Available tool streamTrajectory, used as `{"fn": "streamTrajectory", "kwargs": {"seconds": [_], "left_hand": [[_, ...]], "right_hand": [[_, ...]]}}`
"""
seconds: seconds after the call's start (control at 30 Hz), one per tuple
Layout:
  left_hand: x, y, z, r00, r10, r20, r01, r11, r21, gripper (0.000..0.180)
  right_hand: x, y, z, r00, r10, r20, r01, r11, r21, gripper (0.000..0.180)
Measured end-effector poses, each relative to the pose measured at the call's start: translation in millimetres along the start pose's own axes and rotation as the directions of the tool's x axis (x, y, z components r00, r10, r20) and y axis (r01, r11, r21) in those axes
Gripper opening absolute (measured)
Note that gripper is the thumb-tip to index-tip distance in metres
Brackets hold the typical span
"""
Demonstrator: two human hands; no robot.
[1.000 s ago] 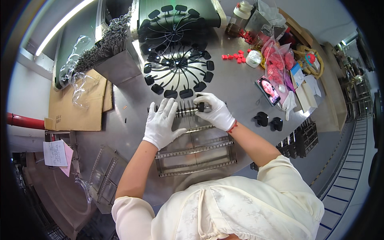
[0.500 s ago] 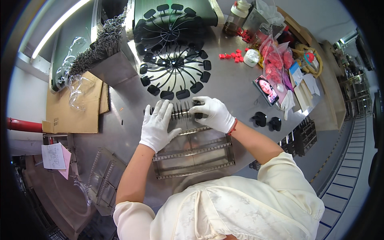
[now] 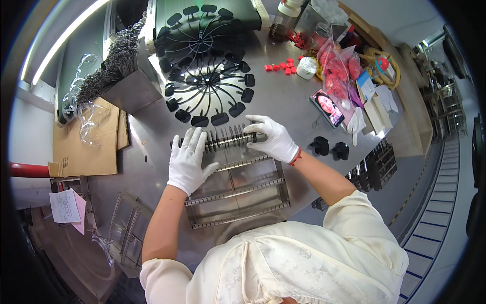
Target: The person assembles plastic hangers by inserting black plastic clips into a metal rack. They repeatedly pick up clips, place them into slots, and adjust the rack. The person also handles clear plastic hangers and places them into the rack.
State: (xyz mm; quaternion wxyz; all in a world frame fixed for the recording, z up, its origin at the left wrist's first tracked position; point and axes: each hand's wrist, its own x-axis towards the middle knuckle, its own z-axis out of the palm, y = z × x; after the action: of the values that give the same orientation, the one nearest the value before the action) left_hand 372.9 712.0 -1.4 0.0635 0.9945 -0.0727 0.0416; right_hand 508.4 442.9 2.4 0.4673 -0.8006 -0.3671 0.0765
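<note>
A slotted metal rack [image 3: 238, 192] lies on the table in front of me. Along its far rail stands a row of thin dark pieces [image 3: 225, 138], seen edge-on; their exact kind is unclear. My left hand [image 3: 188, 164], in a white glove, rests with fingers stretched out over the left end of that row, the thumb apart. At the right end, my gloved right hand [image 3: 273, 138] has its thumb and fingers apart on either side of a dark rail end. Beyond the rack, black paddle-shaped parts on curved stems [image 3: 207, 81] fan out in two circles.
A metal bin of wire hooks [image 3: 132, 86] and cardboard [image 3: 83, 147] stand at the left. To the right lie a phone [image 3: 327, 108], red small pieces [image 3: 287, 66], bags of red parts [image 3: 335, 76] and two black parts [image 3: 320, 146]. Another rack [image 3: 124, 228] sits lower left.
My right hand's fingers have spread around the rail end, showing more of the row. The whole view has shifted slightly; my left hand stays over the row's left end.
</note>
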Motion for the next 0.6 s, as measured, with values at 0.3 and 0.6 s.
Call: {"fn": "streamTrajectory", "kwargs": {"seconds": [0.3,0.6], "left_hand": [[2,2,-3,1.0,-0.01,0.015,0.01,1.0,0.007,0.09],[1,2,-4,1.0,-0.004,0.018,0.004,1.0,-0.005,0.094]], "right_hand": [[2,0,6,0.975,-0.21,0.08,0.224,0.913,-0.342,0.042],[-5,9,-20,0.983,-0.13,0.128,0.174,0.883,-0.435,0.046]]}}
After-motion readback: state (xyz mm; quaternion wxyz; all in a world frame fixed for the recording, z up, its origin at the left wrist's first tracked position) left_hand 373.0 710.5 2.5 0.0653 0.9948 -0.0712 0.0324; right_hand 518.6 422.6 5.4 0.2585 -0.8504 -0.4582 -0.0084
